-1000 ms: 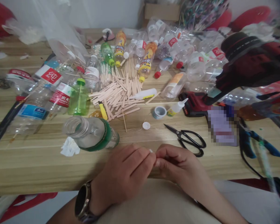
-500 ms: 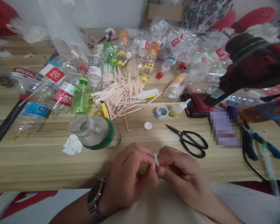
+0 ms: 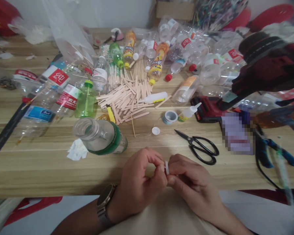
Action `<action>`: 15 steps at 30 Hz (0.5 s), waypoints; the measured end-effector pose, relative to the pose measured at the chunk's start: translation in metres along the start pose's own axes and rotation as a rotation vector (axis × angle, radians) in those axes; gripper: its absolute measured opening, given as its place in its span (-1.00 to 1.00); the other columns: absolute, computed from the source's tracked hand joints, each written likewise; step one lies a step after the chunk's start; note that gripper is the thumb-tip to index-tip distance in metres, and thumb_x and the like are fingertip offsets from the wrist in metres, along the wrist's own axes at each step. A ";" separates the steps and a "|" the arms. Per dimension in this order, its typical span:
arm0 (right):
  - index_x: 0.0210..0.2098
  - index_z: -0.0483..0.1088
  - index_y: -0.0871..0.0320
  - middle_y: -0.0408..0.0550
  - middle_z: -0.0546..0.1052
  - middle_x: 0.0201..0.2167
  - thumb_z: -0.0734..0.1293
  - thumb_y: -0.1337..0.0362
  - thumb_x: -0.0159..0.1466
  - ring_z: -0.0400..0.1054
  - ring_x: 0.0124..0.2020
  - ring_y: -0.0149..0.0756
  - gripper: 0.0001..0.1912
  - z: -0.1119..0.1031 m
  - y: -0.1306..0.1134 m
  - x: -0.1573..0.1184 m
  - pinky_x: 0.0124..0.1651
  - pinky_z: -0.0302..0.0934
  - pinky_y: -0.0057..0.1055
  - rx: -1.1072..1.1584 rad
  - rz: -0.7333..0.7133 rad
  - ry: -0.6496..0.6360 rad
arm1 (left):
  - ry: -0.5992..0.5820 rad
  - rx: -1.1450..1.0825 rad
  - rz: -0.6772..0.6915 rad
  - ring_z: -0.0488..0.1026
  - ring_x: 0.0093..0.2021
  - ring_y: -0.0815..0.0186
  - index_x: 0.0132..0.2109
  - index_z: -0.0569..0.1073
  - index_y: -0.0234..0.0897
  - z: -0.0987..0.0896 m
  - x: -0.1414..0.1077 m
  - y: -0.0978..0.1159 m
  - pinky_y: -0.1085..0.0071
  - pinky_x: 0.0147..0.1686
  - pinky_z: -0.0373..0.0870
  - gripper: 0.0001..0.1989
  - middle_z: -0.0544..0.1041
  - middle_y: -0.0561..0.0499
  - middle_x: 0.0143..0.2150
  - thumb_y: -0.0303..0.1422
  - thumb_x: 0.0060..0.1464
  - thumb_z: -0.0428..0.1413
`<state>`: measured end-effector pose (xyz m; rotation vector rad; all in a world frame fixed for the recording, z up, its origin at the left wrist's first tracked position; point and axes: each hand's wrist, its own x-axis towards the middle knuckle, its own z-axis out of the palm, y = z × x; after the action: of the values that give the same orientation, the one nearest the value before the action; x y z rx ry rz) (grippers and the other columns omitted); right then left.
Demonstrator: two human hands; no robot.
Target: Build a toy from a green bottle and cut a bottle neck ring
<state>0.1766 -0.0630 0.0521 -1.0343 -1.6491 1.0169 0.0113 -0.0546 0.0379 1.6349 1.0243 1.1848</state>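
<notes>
Close to the table's front edge, my right hand (image 3: 192,178) pinches a small white bottle cap (image 3: 167,168), seen edge-on, between thumb and fingers. My left hand (image 3: 144,178), with a watch (image 3: 106,199) on its wrist, is closed in a pinch right against the cap. What its fingertips hold, if anything, is too small to make out. Beyond the hands lies a second white cap (image 3: 155,131) with a thin strand by it. Black-handled scissors (image 3: 198,146) lie to the right. A clear bottle with a green band (image 3: 105,138) lies on its side to the left, uncapped.
Wooden sticks (image 3: 129,99) are heaped mid-table, near a glue bottle (image 3: 189,112) and a small round tub (image 3: 170,117). Many plastic bottles (image 3: 183,58) crowd the back. A red power tool (image 3: 250,75) and blue-handled pliers (image 3: 264,153) occupy the right. Crumpled tissue (image 3: 77,150) lies left.
Both hands have shifted slightly to the right. The white cap has turned a little between the fingers, and the left fingertips sit closer against it. The view has moved slightly.
</notes>
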 end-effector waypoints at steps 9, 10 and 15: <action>-0.41 0.46 0.09 -0.16 0.46 -0.51 0.33 0.07 0.39 0.36 -0.48 -0.37 -0.69 -0.001 0.002 -0.004 -0.41 0.26 -0.46 0.021 0.166 0.050 | -0.113 0.080 0.045 0.56 -0.30 0.34 -0.21 0.46 -0.21 -0.011 0.011 0.000 0.44 -0.26 0.51 -0.90 0.63 0.04 -0.29 -0.51 0.19 0.11; -0.40 0.45 0.09 -0.16 0.45 -0.51 0.32 0.09 0.40 0.36 -0.48 -0.37 -0.70 -0.001 0.002 -0.005 -0.41 0.25 -0.47 0.013 0.165 0.043 | -0.133 0.120 0.078 0.57 -0.28 0.33 -0.19 0.47 -0.22 -0.013 0.012 0.001 0.43 -0.24 0.52 -0.89 0.64 0.03 -0.28 -0.51 0.20 0.10; -0.37 0.41 0.09 -0.18 0.42 -0.49 0.26 0.29 0.41 0.32 -0.48 -0.39 -0.79 -0.001 -0.001 -0.003 -0.44 0.18 -0.49 -0.104 0.113 -0.029 | -0.187 0.352 0.213 0.57 -0.22 0.31 -0.16 0.48 -0.27 -0.020 0.013 0.004 0.40 -0.19 0.50 -0.90 0.65 -0.01 -0.24 -0.50 0.26 0.08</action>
<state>0.1783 -0.0656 0.0525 -1.1981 -1.6978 1.0317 -0.0044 -0.0403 0.0495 2.1319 0.9973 1.0003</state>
